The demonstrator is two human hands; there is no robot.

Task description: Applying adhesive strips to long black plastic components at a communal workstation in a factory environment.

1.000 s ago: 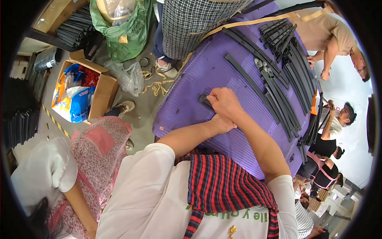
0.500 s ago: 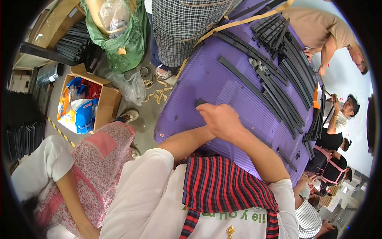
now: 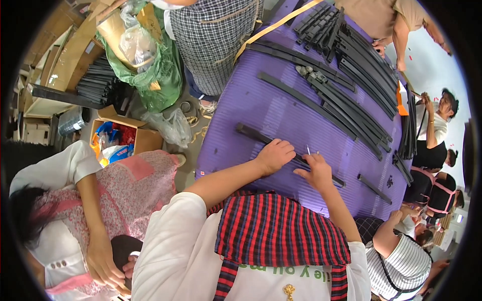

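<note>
strip slants upper-left to lower-right — left hand clasped round it, right hand — can't tell.

The table is purple with fine ribbed lines; the strips are black, the strap pale yellow. The striped apron runs red, black and dark blue over a white shirt with green lettering. The floral apron is pink with a plain pink pocket; the checked apron is black and white. The sack is green, the cardboard box brown.
</note>
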